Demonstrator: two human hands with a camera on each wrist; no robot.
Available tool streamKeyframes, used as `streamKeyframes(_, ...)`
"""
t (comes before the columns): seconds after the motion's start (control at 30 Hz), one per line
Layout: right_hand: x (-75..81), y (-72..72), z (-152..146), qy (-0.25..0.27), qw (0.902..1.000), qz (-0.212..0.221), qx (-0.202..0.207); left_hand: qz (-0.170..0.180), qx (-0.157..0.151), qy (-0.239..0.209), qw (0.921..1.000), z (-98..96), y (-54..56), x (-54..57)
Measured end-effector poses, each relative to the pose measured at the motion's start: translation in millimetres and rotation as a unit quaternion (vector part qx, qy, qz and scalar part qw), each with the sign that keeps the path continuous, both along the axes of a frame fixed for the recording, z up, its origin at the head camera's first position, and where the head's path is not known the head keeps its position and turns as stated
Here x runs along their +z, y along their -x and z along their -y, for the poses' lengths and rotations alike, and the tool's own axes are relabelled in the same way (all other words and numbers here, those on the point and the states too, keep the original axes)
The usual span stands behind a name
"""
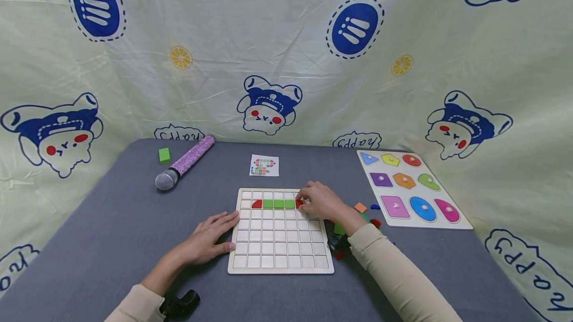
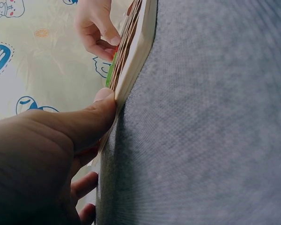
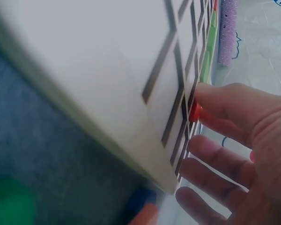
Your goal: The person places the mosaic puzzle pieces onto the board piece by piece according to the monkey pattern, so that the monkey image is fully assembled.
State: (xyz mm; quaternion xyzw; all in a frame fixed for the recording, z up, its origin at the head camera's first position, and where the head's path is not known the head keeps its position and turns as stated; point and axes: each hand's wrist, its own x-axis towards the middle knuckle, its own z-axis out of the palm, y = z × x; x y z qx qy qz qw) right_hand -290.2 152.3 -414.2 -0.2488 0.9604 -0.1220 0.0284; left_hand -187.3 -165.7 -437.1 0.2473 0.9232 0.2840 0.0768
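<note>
A pale wooden grid board [image 1: 281, 261] lies on the table. In its second row from the top, a red rounded piece [image 1: 257, 204] sits left of several green square tiles [image 1: 279, 204]. At the right end of this row my right hand [image 1: 323, 201] pinches another red piece [image 1: 298, 204] between thumb and index finger, right at the grid. The right wrist view shows that red piece [image 3: 195, 111] partly covered by the fingertips. My left hand [image 1: 208, 237] rests along the board's left edge, fingers spread and fairly straight. Its thumb [image 2: 103, 105] touches the rim in the left wrist view.
Behind the board lies a small pattern card [image 1: 264, 165]. A purple glittery microphone [image 1: 190, 159] and a green block [image 1: 164, 156] are at the back left. A shape puzzle board [image 1: 414, 187] lies at right. Loose coloured pieces [image 1: 360, 207] lie beside and under my right forearm.
</note>
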Motion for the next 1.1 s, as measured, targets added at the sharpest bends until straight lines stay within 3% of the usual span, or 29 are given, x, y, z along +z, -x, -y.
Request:
streamKeyframes(0.6,15.1,-18.5,-36.2,0.014,0.9988,-0.04,-0.024,0.0,0.0,0.0,1.0,-0.2,-0.3,1.4)
streamKeyframes(1.1,0.9,-31.9,-54.0,-0.043,0.9962,-0.033,-0.068,-0.002,0.002,0.002,1.0,-0.3,0.0,0.5)
